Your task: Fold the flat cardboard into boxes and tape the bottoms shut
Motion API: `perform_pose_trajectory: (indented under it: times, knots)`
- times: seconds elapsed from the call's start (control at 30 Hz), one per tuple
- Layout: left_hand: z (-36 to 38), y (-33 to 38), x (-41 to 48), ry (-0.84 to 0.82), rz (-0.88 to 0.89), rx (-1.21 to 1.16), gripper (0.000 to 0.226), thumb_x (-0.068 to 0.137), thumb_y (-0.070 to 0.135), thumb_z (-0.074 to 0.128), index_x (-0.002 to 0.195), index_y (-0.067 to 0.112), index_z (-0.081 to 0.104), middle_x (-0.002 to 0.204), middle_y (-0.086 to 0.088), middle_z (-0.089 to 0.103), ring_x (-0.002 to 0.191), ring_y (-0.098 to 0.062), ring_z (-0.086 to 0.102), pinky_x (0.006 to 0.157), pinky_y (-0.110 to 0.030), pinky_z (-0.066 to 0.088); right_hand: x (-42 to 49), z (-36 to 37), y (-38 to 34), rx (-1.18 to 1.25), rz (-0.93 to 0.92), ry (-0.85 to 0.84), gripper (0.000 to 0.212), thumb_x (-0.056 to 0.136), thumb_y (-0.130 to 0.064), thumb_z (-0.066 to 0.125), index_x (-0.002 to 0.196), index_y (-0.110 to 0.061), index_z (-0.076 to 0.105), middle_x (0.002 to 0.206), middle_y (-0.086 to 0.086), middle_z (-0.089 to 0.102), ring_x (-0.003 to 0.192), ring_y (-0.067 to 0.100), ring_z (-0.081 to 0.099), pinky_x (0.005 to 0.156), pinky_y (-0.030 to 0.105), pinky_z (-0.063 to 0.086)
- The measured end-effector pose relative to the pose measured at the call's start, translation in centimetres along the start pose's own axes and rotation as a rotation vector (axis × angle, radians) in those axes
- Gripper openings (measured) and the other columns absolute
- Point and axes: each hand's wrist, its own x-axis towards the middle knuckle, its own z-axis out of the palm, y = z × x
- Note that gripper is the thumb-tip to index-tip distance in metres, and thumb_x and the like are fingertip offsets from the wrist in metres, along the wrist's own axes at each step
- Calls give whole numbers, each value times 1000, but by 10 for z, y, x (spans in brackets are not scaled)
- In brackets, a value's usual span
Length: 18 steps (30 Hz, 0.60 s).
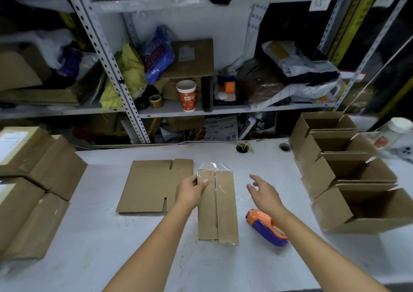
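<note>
A folded cardboard box stands bottom-up at the middle of the white table, its two flaps closed with clear tape along the seam and a loose tape end sticking up at the far edge. My left hand grips the box's far left corner, thumb on top. My right hand hovers open just right of the box, fingers spread, holding nothing. An orange and blue tape dispenser lies on the table below my right forearm. A stack of flat cardboard blanks lies left of the box.
Several finished open boxes stand in a row along the right side. Sealed cartons are stacked at the left. A metal shelf cluttered with bags and a red paper cup stands behind the table. A cable hole opens at the table's back.
</note>
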Motion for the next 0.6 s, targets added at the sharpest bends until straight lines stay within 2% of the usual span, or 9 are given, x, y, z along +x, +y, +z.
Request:
perform_pose_trajectory:
  times: [0.07, 0.13, 0.17, 0.27, 0.37, 0.43, 0.47, 0.53, 0.6]
  knots:
    - [-1, 15, -4, -10, 66, -59, 12, 94, 25, 65, 91, 35, 70, 96, 11, 74, 91, -9, 68, 77, -28, 54, -3, -7, -40, 385, 10, -98, 41, 104, -48, 41, 139, -31, 54, 137, 0, 58, 118, 22, 58, 91, 42, 56]
    - [-5, 27, -10, -2, 98, -116, 18, 95, 24, 65, 93, 41, 69, 101, 16, 73, 101, -9, 67, 84, -29, 56, -11, -11, -63, 522, -57, -182, 34, 101, -55, 41, 119, -38, 64, 122, -7, 66, 111, 15, 62, 86, 41, 59]
    - [-8, 30, -12, -7, 115, -139, 19, 95, 23, 65, 101, 41, 69, 105, 17, 72, 105, -9, 66, 83, -26, 55, -13, -11, -68, 554, -97, -179, 30, 100, -56, 44, 116, -41, 65, 117, -9, 67, 109, 12, 64, 84, 38, 60]
    - [-18, 37, -18, -47, 171, -149, 37, 95, 25, 67, 132, 30, 63, 121, 13, 69, 118, -11, 61, 83, -20, 50, -14, -7, -69, 594, -212, -114, 27, 101, -47, 53, 126, -41, 62, 122, -13, 69, 108, 9, 67, 88, 37, 59]
    - [-25, 43, -22, -53, 162, -130, 53, 94, 37, 67, 143, 27, 51, 131, 11, 60, 128, -18, 55, 95, -29, 49, -17, -5, -71, 552, -259, -83, 46, 100, -39, 58, 145, -34, 50, 135, -14, 62, 118, 6, 62, 101, 37, 54]
    - [-29, 46, -23, -35, 66, -116, 76, 91, 51, 66, 155, 23, 35, 140, 5, 51, 128, -21, 51, 103, -37, 48, -22, -4, -72, 508, -286, -83, 60, 100, -36, 60, 155, -27, 37, 143, -13, 53, 126, 3, 53, 104, 27, 48]
    - [-29, 47, -24, -26, 30, -114, 79, 90, 56, 64, 155, 22, 34, 144, 2, 50, 128, -22, 52, 105, -41, 48, -26, -4, -72, 496, -298, -85, 63, 100, -34, 61, 156, -25, 34, 143, -14, 51, 125, 1, 51, 102, 21, 47]
    - [-29, 45, -24, -6, 4, -124, 67, 90, 57, 62, 146, 21, 51, 136, 0, 61, 118, -22, 59, 102, -46, 51, -32, -3, -72, 469, -312, -74, 63, 100, -32, 61, 156, -26, 33, 138, -17, 50, 121, -4, 49, 94, 12, 46]
    - [-27, 43, -28, 14, -5, -167, 44, 95, 47, 62, 128, 20, 65, 113, 2, 72, 105, -20, 66, 98, -47, 54, -37, -2, -70, 444, -329, -65, 63, 99, -31, 62, 155, -28, 33, 135, -22, 47, 122, -5, 46, 88, 7, 44]
